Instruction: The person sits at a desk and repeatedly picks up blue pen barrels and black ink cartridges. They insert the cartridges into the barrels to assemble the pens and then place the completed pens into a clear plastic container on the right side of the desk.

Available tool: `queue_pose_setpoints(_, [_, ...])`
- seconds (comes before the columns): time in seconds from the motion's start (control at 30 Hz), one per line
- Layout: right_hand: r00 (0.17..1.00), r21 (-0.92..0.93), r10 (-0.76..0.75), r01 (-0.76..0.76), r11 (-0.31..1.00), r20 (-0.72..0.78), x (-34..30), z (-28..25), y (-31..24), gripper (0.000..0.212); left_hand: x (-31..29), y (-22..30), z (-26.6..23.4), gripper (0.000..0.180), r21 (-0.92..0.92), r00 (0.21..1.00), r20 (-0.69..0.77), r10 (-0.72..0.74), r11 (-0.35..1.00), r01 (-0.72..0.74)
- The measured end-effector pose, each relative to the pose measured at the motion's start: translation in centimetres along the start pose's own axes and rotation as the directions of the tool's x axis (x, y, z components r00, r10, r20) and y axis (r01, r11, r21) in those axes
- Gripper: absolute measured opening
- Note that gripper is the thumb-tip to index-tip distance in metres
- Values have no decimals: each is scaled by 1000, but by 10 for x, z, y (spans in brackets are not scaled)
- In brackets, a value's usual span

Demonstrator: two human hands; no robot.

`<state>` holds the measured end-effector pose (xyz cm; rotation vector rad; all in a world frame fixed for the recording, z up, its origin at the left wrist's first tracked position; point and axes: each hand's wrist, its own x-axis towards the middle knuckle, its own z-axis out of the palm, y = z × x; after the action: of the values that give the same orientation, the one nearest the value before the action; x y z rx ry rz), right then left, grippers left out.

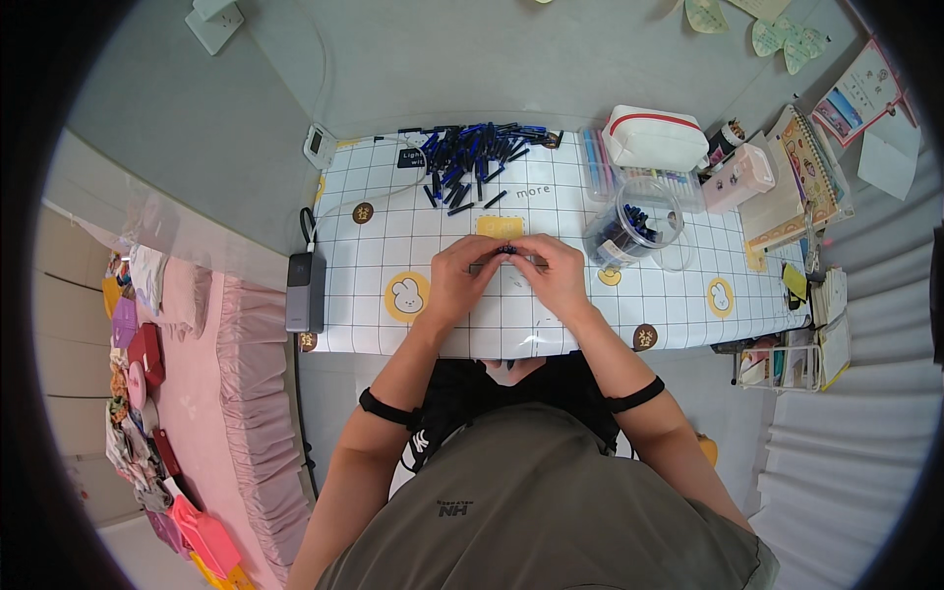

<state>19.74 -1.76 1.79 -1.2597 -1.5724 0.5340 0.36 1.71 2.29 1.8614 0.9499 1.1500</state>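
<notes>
Evidently, a small dark piece (506, 250) is pinched between the fingertips of the left hand (462, 278) and the right hand (553, 275), each grip narrow around it and hiding most of its shape. The step in hand looks like fine two-handed handling; the next move probably calls for a light, steady pinch. Beyond, a heap of blue-and-black sticks (472, 162) lies along the desk's (678, 305) far side, while a clear tub (618, 254) containing similar ones stands just right of the right hand.
</notes>
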Motion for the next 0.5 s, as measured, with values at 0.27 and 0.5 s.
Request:
queue_pose_setpoints(0.27, [1000, 23, 0, 0, 1000, -13, -1, 2, 5, 23, -1, -2, 1, 25, -4, 1000, -2, 22, 1000, -22])
queue_pose_setpoints(0.5, [1000, 9, 4, -4, 1000, -4, -1, 1, 3, 23, -2, -4, 1, 22, -25, 1000, 3, -8, 1000, 8])
